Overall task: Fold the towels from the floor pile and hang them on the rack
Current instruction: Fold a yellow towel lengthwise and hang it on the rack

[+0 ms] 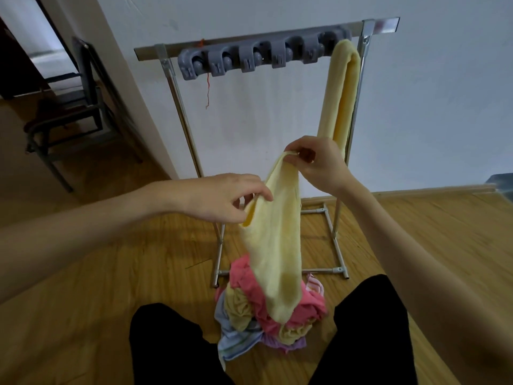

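Both hands pinch the yellow towel [273,245]: right hand [319,165] at its top corner, left hand [230,197] lower. Folding seems begun; next likely calls for matching edges.

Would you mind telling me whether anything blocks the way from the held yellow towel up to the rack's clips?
Nothing visible does. Both hands hold the yellow towel before the rack; five grey clips look free, and the hung towel occupies only the right end.

Dark metal chair [80,107] at left by the doorway; wooden floor [111,287]; white wall [416,107].
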A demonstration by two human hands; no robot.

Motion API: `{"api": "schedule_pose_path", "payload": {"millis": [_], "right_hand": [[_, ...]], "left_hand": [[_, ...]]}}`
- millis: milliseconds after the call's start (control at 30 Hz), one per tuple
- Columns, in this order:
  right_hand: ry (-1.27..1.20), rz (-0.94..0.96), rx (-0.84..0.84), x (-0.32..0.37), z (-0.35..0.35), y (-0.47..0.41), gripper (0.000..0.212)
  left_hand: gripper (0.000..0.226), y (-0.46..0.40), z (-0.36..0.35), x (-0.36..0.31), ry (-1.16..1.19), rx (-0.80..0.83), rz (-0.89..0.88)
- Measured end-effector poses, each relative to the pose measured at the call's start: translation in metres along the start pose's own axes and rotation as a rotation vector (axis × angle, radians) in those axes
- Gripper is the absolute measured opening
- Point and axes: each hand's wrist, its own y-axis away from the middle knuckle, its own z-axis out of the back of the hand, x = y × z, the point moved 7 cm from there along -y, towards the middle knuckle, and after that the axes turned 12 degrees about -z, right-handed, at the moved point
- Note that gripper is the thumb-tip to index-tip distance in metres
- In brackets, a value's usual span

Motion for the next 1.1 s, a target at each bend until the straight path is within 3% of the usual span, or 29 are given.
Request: {"api": "schedule_pose_path", "payload": {"millis": [100,267,333,500,600,1100], "right_hand": [[-0.011,0.005,0.012,0.002,-0.003,0.000,0.012],[-0.039,0.001,-0.016,0.004,0.000,-0.003,0.012],[-0.052,-0.008,-0.030,0.000,0.002,-0.004,0.011],[-0.077,-0.037,-0.004,-0.008,-0.001,-0.001,0.012],[-0.098,-0.035,0.015,-0.009,-0.004,0.001,0.011],[-0.460,-0.049,0.148,0.003,0.000,0.011,0.012]], "left_hand": [[0.047,-0.001,0.006,-0.002,-0.096,-0.032,-0.119],[0.013,-0.002,0.023,-0.007,-0.356,-0.309,-0.300],[0.011,-0.002,0.023,-0.013,-0.507,-0.387,-0.347],[0.021,-0.013,0.012,-0.019,-0.542,-0.327,-0.465],[0.021,-0.016,0.009,-0.010,-0.559,-0.330,-0.406],[0.033,-0.019,0.027,0.011,-0.341,-0.783,-0.226]]}}
